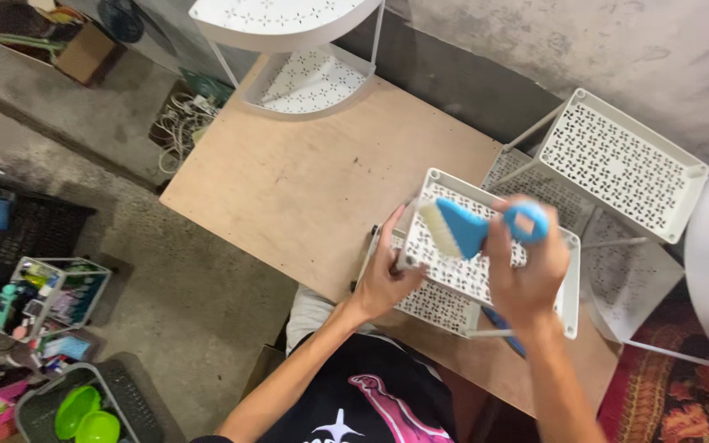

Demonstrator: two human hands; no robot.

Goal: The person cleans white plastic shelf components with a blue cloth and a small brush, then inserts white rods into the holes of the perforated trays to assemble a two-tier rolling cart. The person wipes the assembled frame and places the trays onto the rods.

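The right hand [525, 275] is wrapped around the handle of a blue brush [473, 226]. The brush has pale bristles, and they rest on the top of a white two-level rack [494, 267] full of little cut-out holes. The rack stands on a light brown wooden table [305, 180], right in front of the person.

The left hand [385, 275] grips the left edge of the rack. Its fingers curl around the rim and the thumb sits on top. So the rack is between the two hands, with the left hand at its side and the right hand above it with the brush.

Another white rectangular rack [617, 160] stands just behind and to the right. A white rounded corner rack [305, 49] stands at the far end of the table. On the floor to the left are a wire basket [51, 291] of small things and two green bowls [85, 414].
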